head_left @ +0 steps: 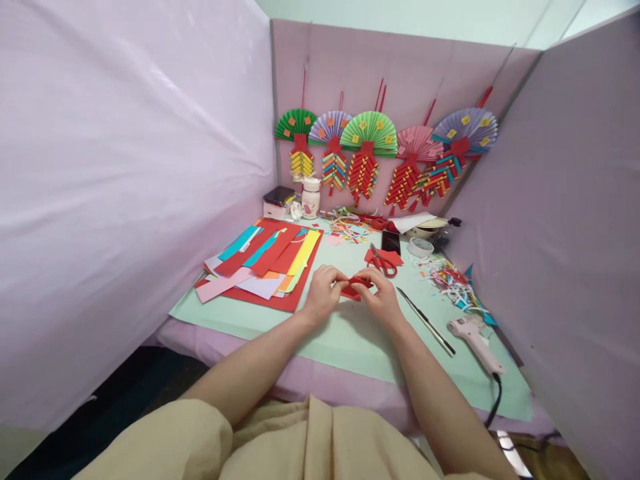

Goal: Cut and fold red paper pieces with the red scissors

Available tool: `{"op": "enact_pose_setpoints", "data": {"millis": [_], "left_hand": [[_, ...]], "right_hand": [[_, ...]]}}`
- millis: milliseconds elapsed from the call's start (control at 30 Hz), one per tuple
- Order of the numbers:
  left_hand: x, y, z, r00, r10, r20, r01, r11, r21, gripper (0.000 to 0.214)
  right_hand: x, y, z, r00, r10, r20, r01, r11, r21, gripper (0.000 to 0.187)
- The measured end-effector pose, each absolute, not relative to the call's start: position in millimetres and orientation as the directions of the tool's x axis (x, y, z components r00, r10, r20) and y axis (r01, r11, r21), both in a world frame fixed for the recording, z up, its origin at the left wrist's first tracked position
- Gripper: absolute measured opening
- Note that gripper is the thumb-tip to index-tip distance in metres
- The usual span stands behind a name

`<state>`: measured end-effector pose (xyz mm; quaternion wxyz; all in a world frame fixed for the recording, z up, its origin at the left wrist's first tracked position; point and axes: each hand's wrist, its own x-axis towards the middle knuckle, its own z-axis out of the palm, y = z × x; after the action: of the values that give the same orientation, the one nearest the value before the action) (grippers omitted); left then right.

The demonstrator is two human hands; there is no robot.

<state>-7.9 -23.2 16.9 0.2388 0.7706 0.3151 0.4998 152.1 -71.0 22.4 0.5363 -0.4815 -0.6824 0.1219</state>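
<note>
Both my hands meet over the pale green mat [350,337] and pinch a small folded red paper piece [356,287]. My left hand [323,293] grips its left end with curled fingers. My right hand [383,297] holds the right end, fingers closed over it. Red-handled scissors [384,265] lie on another red paper just beyond my right hand. A stack of coloured paper sheets [265,263] lies to the left of my left hand.
A metal ruler [425,320] and a white glue gun [473,341] lie at the right. Paper scraps [450,277], a phone [391,241], tape roll [420,247], bottle [311,197] sit further back. Paper fan decorations [367,143] hang on the pink partition.
</note>
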Motion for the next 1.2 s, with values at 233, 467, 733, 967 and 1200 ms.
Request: {"op": "enact_pose_setpoints", "data": {"millis": [233,467,733,967,1200], "left_hand": [[-7,-12,12,0.258,0.889,0.379,0.02,-0.397,0.918,0.008],[-8,-9,7,0.29,0.898,0.331,0.019,-0.351,0.936,0.005],[-6,-4,6,0.339,0.911,0.233,-0.158,-0.189,0.969,0.022],[-6,-6,7,0.309,0.933,0.185,-0.066,-0.173,0.983,0.019],[-7,-7,8,0.306,0.924,0.229,-0.071,-0.217,0.974,0.019]], "right_hand": [[161,-64,20,0.241,0.863,0.444,0.393,0.332,-0.858,0.013],[161,-59,16,0.284,0.872,0.399,0.297,0.316,-0.901,0.02],[161,-56,10,0.225,0.934,0.276,0.149,0.247,-0.957,0.023],[161,-56,9,0.258,0.926,0.276,0.197,0.229,-0.953,0.024],[161,-58,11,0.291,0.905,0.309,0.285,0.227,-0.931,0.028]]}}
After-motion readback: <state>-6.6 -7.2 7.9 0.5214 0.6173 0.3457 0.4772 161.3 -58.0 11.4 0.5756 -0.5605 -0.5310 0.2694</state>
